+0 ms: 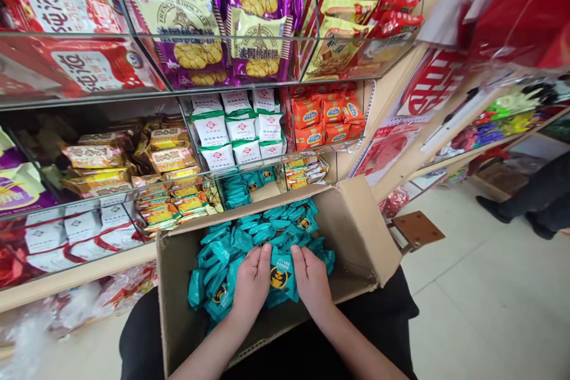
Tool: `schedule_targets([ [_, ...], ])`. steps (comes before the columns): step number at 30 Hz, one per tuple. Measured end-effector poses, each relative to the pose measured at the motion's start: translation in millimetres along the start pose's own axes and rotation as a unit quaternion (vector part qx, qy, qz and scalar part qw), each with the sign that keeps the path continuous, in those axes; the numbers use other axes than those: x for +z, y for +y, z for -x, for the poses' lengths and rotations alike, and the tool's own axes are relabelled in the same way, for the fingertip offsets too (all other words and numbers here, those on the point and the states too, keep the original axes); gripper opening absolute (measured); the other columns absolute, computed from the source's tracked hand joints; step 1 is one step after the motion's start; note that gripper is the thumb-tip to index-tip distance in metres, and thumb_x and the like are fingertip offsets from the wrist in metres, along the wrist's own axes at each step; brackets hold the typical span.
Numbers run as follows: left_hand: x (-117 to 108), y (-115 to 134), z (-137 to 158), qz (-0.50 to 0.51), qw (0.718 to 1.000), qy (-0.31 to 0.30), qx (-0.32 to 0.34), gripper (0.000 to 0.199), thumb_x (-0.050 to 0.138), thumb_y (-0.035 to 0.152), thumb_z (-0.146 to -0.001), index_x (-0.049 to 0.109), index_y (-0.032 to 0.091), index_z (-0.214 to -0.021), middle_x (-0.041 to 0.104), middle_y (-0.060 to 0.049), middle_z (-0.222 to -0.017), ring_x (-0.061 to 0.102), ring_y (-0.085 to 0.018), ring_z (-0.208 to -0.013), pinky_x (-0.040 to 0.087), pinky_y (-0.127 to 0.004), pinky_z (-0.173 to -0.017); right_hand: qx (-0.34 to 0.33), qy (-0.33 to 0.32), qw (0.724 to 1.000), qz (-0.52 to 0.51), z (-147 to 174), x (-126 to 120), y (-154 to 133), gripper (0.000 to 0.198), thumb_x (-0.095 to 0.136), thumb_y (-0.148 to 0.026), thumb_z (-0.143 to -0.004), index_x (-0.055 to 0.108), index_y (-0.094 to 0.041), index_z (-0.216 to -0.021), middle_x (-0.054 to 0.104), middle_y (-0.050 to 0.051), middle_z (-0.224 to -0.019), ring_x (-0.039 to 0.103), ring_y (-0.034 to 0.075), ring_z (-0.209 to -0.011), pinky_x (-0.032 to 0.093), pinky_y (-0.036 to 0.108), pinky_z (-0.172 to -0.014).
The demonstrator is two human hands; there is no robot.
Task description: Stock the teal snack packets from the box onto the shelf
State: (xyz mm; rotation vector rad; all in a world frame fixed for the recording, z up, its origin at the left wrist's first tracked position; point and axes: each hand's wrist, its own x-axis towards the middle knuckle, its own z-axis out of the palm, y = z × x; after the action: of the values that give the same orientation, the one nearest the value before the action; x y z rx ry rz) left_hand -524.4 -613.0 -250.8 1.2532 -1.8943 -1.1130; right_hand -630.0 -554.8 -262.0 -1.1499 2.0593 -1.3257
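The left forearm (212,344) and right forearm (358,341) reach forward, angling inward. The left hand (253,279) and right hand (312,279) are level, slightly apart, thumbs (265,254) uppermost and pointing forward, fingers (252,256) curled in a pinch.

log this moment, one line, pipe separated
left hand: holding teal packet at left edge | right hand: holding its right edge | below: more teal packets in open cardboard box | beyond: snack shelves
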Motion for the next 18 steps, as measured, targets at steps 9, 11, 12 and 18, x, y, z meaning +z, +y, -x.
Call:
schedule_targets([
  [9, -12, 11, 2, 0.031, 0.997, -0.077, 0.009, 0.025, 0.045, 0.042, -0.078, 0.057, 0.020, -0.074, 0.057, -0.001, -0.072, 0.051, -0.014, -0.066, 0.043, -0.025, -0.063, -0.034, 0.001, 0.999, 0.000, 1, -10, 6, 0.036, 0.033, -0.040, -0.085, 0.036, -0.021, -0.054, 0.035, -0.003, -0.049, 0.038, 0.011, -0.047, 0.031, 0.024, -0.049],
  [11, -23, 20, -2, 0.032, 0.982, -0.184, 0.022, 0.028, 0.056, 0.039, -0.071, 0.059, 0.023, -0.093, 0.062, -0.001, -0.086, 0.055, -0.014, -0.073, 0.045, -0.024, -0.067, -0.047, -0.014, 0.999, -0.017, 1, -14, 7, 0.037, 0.035, -0.040, -0.084, 0.033, -0.021, -0.052, 0.033, -0.004, -0.049, 0.036, 0.010, -0.046, 0.029, 0.024, -0.048],
  [12, -30, 26, -5, 0.026, 0.972, -0.232, 0.019, 0.032, 0.060, 0.038, -0.068, 0.059, 0.024, -0.097, 0.063, 0.000, -0.088, 0.056, -0.014, -0.074, 0.046, -0.024, -0.067, -0.050, -0.024, 0.998, -0.033, 1, -16, 8, 0.037, 0.036, -0.041, -0.083, 0.033, -0.021, -0.052, 0.032, -0.004, -0.049, 0.035, 0.010, -0.046, 0.029, 0.024, -0.047],
  [18, -68, 57, -57, 0.003, 0.994, -0.101, 0.037, 0.041, 0.060, 0.042, -0.066, 0.057, 0.022, -0.101, 0.065, -0.002, -0.095, 0.058, -0.017, -0.084, 0.047, -0.027, -0.073, 0.071, -0.086, 0.981, -0.159, -6, -21, 22, 0.037, 0.033, -0.049, -0.084, 0.046, -0.019, -0.066, 0.042, -0.003, -0.053, 0.038, 0.009, -0.041, 0.030, 0.022, -0.039],
])
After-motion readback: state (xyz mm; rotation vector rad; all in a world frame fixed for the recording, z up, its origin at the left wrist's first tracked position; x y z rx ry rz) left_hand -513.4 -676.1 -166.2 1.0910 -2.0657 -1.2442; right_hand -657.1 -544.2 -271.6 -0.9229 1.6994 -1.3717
